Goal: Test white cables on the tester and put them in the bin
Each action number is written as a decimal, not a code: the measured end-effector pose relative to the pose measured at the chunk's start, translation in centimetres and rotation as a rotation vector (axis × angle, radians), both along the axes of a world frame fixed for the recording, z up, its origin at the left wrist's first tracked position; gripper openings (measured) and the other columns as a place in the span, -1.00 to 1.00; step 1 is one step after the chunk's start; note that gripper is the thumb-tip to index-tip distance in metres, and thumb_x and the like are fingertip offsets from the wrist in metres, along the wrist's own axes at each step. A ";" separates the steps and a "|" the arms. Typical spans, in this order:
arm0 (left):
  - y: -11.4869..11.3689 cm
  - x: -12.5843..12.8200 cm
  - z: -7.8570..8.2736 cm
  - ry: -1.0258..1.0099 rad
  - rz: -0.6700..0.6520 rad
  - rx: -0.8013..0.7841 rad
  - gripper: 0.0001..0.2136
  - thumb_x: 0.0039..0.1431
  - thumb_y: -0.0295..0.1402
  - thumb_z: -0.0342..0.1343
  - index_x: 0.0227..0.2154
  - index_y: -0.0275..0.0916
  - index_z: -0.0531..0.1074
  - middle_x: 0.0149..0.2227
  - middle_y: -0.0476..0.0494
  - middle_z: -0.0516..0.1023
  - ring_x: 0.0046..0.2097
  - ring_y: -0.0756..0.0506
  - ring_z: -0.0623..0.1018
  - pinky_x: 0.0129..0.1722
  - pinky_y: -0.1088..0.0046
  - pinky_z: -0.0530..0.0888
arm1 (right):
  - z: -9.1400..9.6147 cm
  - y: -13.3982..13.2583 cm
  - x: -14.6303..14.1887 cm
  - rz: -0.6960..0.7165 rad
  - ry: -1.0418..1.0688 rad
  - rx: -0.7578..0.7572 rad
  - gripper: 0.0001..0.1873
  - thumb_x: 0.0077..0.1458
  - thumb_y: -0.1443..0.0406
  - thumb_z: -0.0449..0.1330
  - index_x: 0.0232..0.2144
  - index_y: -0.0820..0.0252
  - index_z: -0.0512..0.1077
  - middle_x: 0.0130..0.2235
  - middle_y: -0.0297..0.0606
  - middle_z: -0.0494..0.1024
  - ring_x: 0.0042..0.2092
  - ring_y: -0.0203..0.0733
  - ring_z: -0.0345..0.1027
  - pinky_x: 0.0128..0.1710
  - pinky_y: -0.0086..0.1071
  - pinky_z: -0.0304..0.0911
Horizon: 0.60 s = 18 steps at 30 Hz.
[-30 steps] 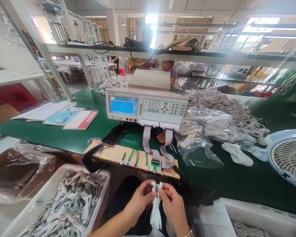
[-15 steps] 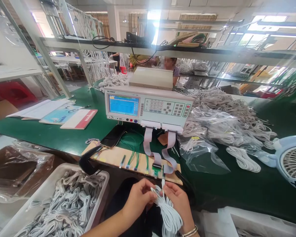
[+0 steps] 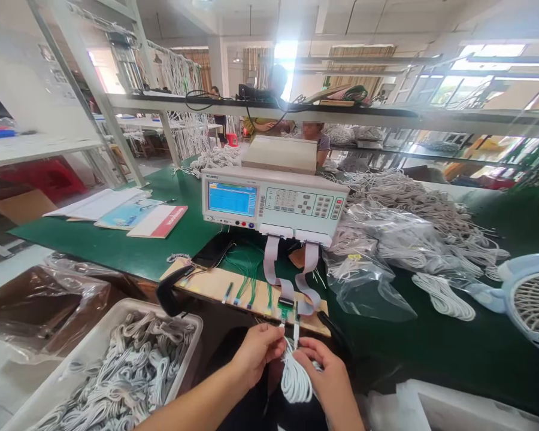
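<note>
Cable bundle: white, coiled, light and floppy, hanging between both hands just below the test board
Left hand: pinching one connector end
Right hand: pinching the other end, coil draped over it
Grip tip: hold by the stiff plugs, I'd say

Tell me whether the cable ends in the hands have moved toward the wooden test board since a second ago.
Yes. The cable ends now reach the near edge of the wooden test board, by its green connector; earlier they sat lower, nearer the body.
</note>
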<state>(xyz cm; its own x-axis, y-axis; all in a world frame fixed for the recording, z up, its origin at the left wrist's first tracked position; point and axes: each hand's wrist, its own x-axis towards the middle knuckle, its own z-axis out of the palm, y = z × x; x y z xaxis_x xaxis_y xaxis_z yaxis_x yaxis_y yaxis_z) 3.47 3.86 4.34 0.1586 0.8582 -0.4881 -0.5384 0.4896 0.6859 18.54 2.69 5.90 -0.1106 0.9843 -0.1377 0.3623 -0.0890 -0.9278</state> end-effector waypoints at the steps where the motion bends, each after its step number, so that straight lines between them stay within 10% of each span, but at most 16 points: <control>1: -0.1 0.1 0.0 0.003 0.014 0.004 -0.80 -0.12 -0.34 0.13 -0.64 -0.32 0.23 -0.66 0.00 0.37 -0.65 0.17 0.27 -0.64 0.73 0.24 | 0.0 -0.1 0.0 -0.003 0.012 0.001 -0.71 -0.16 0.17 0.19 -0.34 0.20 0.38 -0.39 -0.23 0.56 -0.30 -0.13 0.40 -0.28 -0.40 0.25; 18: 0.3 0.0 -0.2 0.045 0.020 -0.028 -0.79 -0.25 -0.39 0.20 -0.69 -0.33 0.25 -0.68 -0.08 0.41 -0.67 0.12 0.30 -0.68 0.67 0.20 | -1.0 -0.1 0.1 -0.024 0.165 -0.061 -0.67 -0.16 0.19 0.20 -0.33 0.27 0.35 -0.38 -0.14 0.55 -0.30 -0.06 0.40 -0.27 -0.28 0.27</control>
